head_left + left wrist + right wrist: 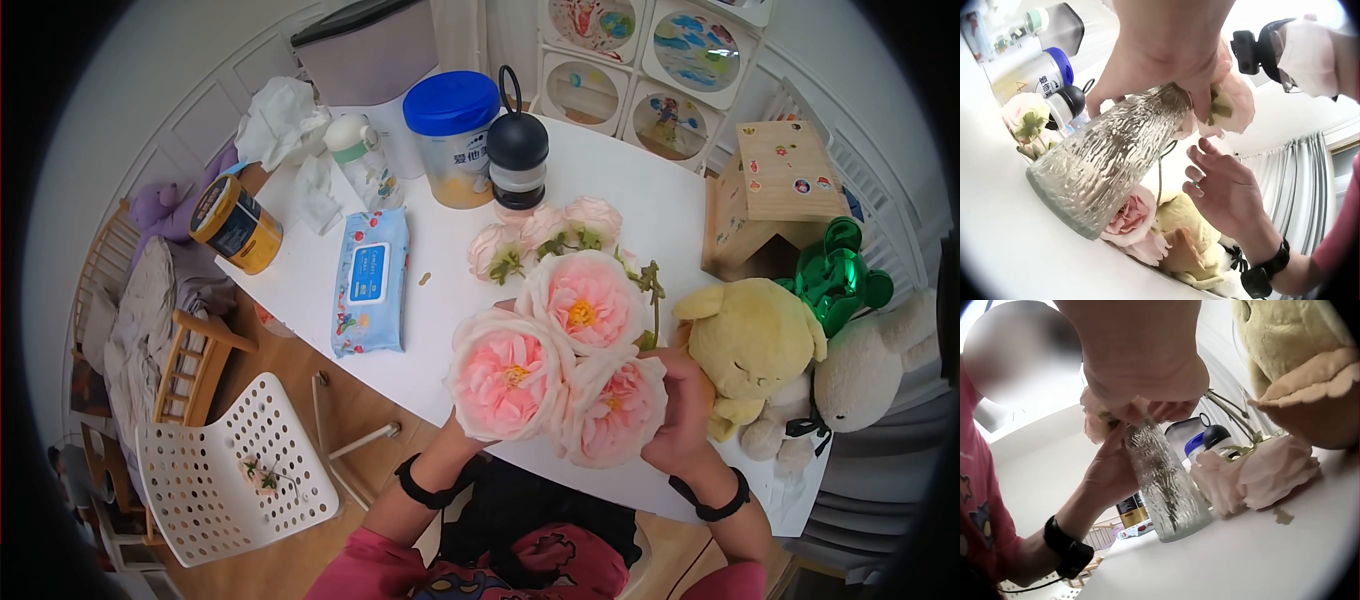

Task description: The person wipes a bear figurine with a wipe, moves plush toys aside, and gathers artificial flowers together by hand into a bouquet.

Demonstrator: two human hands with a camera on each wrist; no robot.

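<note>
A clear ribbed glass vase (1107, 156) tilts over the white table, and my left hand (1163, 59) grips it round its neck. Three big pale pink roses (580, 315) rise from the vase mouth and cover most of the left hand in the head view. Beside the lower right bloom is my right hand (685, 415), its fingertips right at the petals. In the left wrist view the right hand's fingers are loosely bent, with nothing between them. More cut roses (1272, 472) lie on the table behind the vase, with their stems and green leaves.
On the white table (440, 260) are a wipes pack (370, 285), a yellow tin (240, 225), a blue-lidded tub (450, 140) and a black-topped bottle (518, 150). Plush toys (750, 345) and a wooden house (780, 180) crowd the right side. A white chair (240, 470) holds a single flower.
</note>
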